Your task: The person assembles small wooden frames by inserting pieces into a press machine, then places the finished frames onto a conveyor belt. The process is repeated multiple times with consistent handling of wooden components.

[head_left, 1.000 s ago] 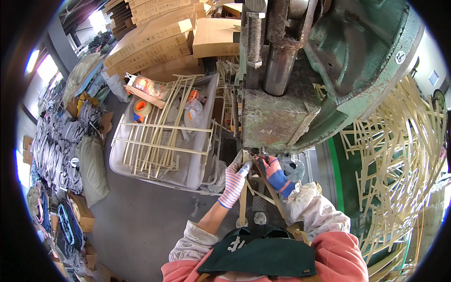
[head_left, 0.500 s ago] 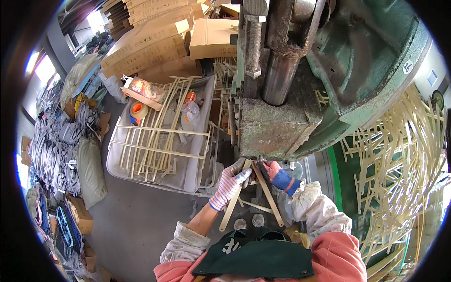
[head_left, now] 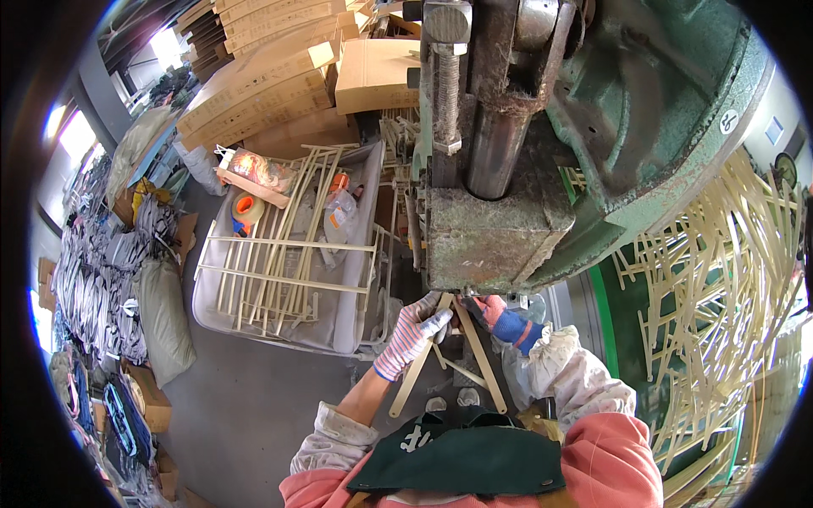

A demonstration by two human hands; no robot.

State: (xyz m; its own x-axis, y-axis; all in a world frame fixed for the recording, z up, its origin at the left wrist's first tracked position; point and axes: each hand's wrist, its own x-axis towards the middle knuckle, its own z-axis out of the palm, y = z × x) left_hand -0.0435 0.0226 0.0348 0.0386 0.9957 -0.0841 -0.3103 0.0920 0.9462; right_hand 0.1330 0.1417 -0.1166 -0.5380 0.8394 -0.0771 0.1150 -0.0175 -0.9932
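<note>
Just below the block of a green press (head_left: 500, 245), two flat cream-coloured strips spread into an upside-down V. My left hand (head_left: 417, 330), in a striped glove with grey fingertips, is closed round the upper part of the left strip (head_left: 410, 386). My right hand (head_left: 501, 318), in a pink and blue glove, is closed at the upper end of the right strip (head_left: 482, 358); its fingertips are partly hidden. The upper ends of both strips come close together at the block's lower edge. Another thin cream bar (head_left: 464, 372) shows between and behind them.
A pale plastic tub (head_left: 345, 326) at left holds cream rods, a tape roll (head_left: 247, 210) and a plastic bag. Cardboard boxes (head_left: 377, 76) are stacked behind. At right lies a large heap of cream strips (head_left: 720, 296). Grey bundles (head_left: 110, 254) and a sack line the far left.
The right strip's lower end has swung slightly left, so the V is a little narrower. Both hands keep nearly the same place and hold.
</note>
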